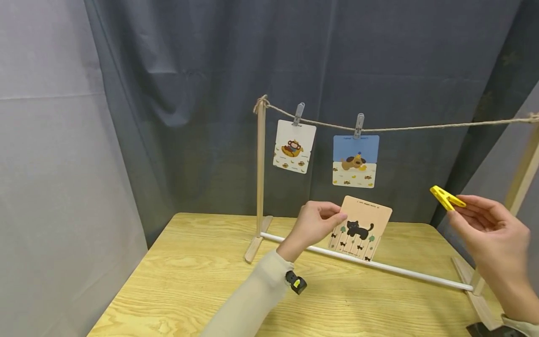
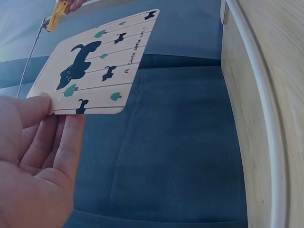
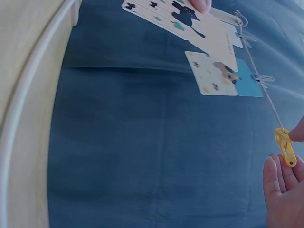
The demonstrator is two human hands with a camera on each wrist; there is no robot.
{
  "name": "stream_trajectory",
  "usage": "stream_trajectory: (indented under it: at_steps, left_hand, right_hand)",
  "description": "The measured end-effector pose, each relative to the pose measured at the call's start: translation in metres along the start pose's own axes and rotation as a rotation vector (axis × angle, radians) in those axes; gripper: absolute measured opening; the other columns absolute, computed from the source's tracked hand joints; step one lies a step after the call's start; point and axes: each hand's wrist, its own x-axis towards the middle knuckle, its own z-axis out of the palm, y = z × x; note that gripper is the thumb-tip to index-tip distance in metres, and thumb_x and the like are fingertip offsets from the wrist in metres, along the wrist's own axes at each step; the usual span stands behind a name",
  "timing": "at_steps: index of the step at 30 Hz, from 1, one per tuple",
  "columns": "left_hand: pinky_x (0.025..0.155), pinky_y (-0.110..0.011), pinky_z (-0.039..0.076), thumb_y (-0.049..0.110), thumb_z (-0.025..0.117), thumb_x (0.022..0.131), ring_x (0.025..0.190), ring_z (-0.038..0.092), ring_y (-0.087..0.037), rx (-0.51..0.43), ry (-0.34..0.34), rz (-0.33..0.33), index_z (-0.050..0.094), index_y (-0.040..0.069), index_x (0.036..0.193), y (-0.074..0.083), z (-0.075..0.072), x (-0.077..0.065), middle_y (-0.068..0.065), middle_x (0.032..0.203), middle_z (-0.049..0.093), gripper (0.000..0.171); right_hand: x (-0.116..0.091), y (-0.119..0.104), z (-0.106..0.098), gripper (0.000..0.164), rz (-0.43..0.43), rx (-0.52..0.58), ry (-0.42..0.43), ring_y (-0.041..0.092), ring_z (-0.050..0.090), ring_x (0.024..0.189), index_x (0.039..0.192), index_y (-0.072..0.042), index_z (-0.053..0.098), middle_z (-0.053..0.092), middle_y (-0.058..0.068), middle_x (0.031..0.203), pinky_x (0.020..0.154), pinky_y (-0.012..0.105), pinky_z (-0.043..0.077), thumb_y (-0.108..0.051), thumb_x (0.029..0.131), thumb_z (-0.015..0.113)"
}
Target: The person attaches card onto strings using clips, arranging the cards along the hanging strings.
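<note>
My left hand (image 1: 316, 223) pinches a peach card (image 1: 361, 228) with a black cat on it by its left edge, thumb in front. The card is tilted and sits below the string (image 1: 433, 127). Off to the right, my right hand (image 1: 490, 229) holds a yellow clothespin (image 1: 447, 197) between thumb and fingers, apart from the card. In the right wrist view the clothespin (image 3: 286, 147) overlaps the line of the string. A monkey card (image 1: 294, 146) and a blue-and-cream dog card (image 1: 355, 162) hang from the string, each by a grey clothespin (image 1: 359, 125).
The string is tied between two wooden posts (image 1: 260, 168) on flat feet. A white bar (image 1: 404, 271) joins them low, above the wooden table (image 1: 177, 276). Dark curtains (image 1: 202, 117) hang behind.
</note>
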Motion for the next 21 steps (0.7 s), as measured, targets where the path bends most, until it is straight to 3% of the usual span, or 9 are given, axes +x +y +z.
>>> stream_trajectory:
  at_steps: [2,8,11,15,17,21]
  left_hand:
    - [0.066,-0.021,0.056,0.028,0.075,0.097,0.075,0.07,-0.001,-0.006,0.002,0.002,0.081,0.015,0.101,0.003,0.002,0.003,0.007,0.088,0.078,0.015]
    - [0.067,-0.02,0.056,0.027,0.076,0.097,0.075,0.07,0.0,-0.017,0.012,0.002,0.082,0.014,0.101,0.012,0.01,0.009,0.007,0.089,0.078,0.015]
    - [0.067,-0.019,0.056,0.027,0.076,0.096,0.075,0.069,0.002,-0.015,0.023,0.0,0.082,0.014,0.1,0.017,0.014,0.013,0.008,0.089,0.078,0.015]
    - [0.068,-0.018,0.056,0.028,0.076,0.097,0.077,0.069,0.005,-0.015,0.036,0.006,0.082,0.014,0.101,0.025,0.018,0.019,0.007,0.091,0.079,0.016]
    - [0.069,-0.018,0.056,0.028,0.075,0.097,0.078,0.069,0.006,-0.014,0.039,0.01,0.082,0.013,0.102,0.03,0.02,0.022,0.006,0.092,0.079,0.017]
    - [0.07,-0.017,0.055,0.029,0.074,0.098,0.08,0.068,0.007,-0.003,0.046,0.008,0.082,0.013,0.106,0.037,0.022,0.027,0.007,0.095,0.079,0.019]
  right_hand:
    - [0.005,-0.004,-0.001,0.045,-0.002,0.017,0.004,0.006,0.072,0.091,0.122,0.011,0.068,0.075,0.001,0.108,0.079,0.011,0.054,0.023,0.079,0.071]
    - [0.015,-0.018,-0.004,0.043,-0.037,-0.105,0.013,0.002,0.069,0.092,0.126,0.005,0.068,0.073,-0.006,0.109,0.079,0.006,0.051,0.018,0.084,0.07]
    - [0.02,-0.024,-0.004,0.043,-0.057,-0.082,0.016,0.002,0.069,0.091,0.126,0.006,0.068,0.073,-0.006,0.106,0.078,0.006,0.051,0.019,0.085,0.068]
    - [0.029,-0.03,-0.003,0.042,-0.076,0.055,0.012,0.004,0.069,0.089,0.124,0.01,0.068,0.074,-0.002,0.104,0.077,0.006,0.051,0.022,0.084,0.065]
    - [0.033,-0.034,-0.003,0.042,-0.085,0.069,0.012,0.004,0.069,0.089,0.124,0.01,0.068,0.074,-0.002,0.105,0.077,0.006,0.051,0.022,0.084,0.064]
    - [0.043,-0.043,-0.002,0.042,-0.125,-0.047,0.013,0.0,0.067,0.088,0.128,0.006,0.068,0.072,-0.008,0.107,0.077,0.004,0.049,0.018,0.087,0.064]
